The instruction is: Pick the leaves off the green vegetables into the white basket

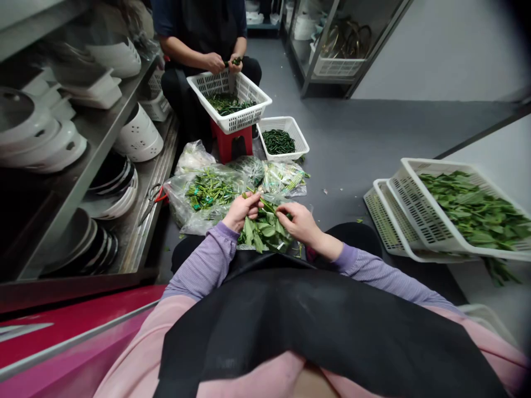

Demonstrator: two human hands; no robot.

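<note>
Both of my hands are together over a pile of leafy greens (262, 231) in front of my black apron. The fingers of my left hand (244, 210) close round some green stems. My right hand (299, 221) pinches at the stems from the other side, thumb and forefinger together. Just ahead lies a clear plastic bag (176, 202) with cut green stems (211, 188) in it. Another plastic bag of greens (284, 176) is beside it to the right.
A co-worker (199, 33) sits opposite, handling greens over a white basket (259, 110) on a red stool (226, 145). A smaller basket (302, 145) holds green chillies. Leafy greens fill a basket (415, 207) on the right. Scissors (151, 200) rest on the left shelf (136, 237), among stacked bowls.
</note>
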